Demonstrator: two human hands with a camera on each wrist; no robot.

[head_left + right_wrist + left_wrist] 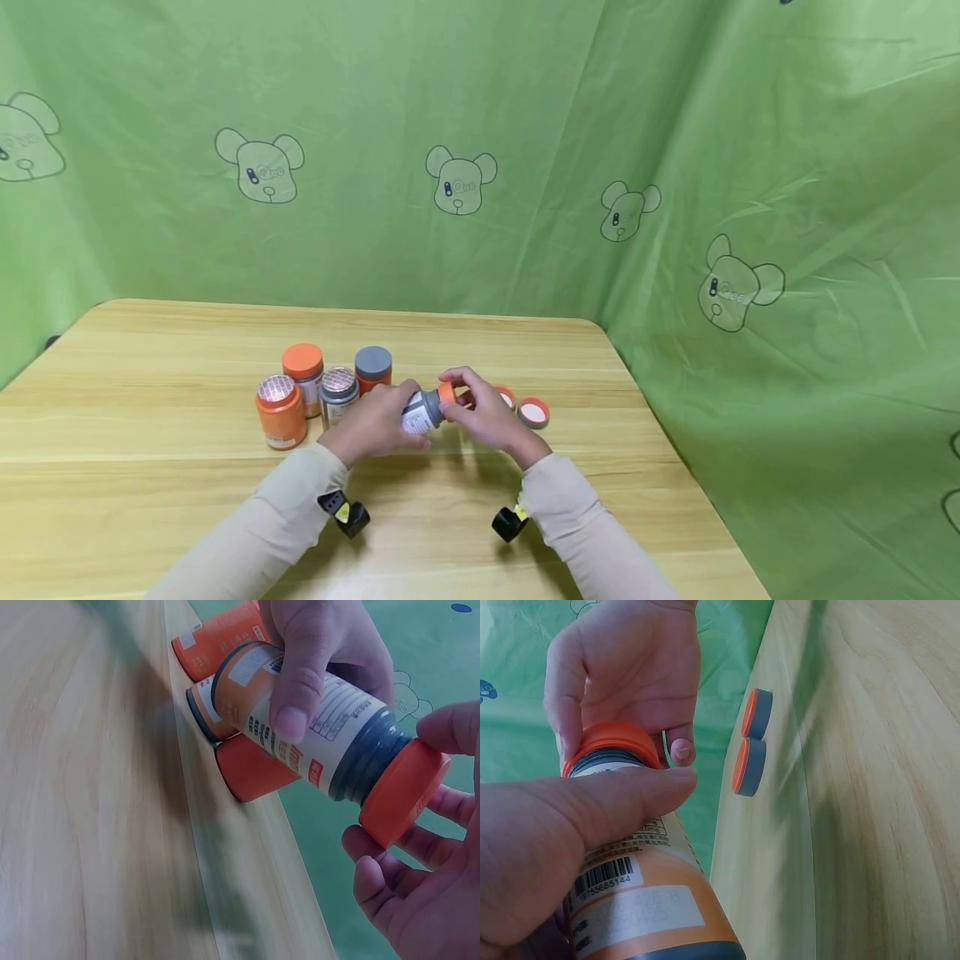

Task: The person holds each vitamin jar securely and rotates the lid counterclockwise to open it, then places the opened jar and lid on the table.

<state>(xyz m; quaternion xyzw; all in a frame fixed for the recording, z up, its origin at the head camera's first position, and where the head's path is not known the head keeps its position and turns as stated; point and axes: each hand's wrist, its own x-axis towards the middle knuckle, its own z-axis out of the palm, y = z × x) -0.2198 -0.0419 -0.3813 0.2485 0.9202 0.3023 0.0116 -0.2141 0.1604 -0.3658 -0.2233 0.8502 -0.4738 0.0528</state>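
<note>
My left hand [378,422] grips a bottle [417,414] with a grey neck and a printed label, tilted above the table. Its thumb lies across the label in the left wrist view. The fingers and thumb of my right hand [489,414] pinch an orange cap [405,791] at the bottle's mouth. Grey screw threads show just below the cap in the right wrist view. Close to my left hand stand an orange jar [281,421] and a grey-necked jar [339,389], both topped with silver foil seals.
Behind these are a jar with an orange lid [303,361] and an orange jar with a grey lid [373,362]. Right of my right hand, two loose lids lie white lining up, the nearer lid [534,412] in full view. A green curtain [525,250] borders the wooden table [150,375].
</note>
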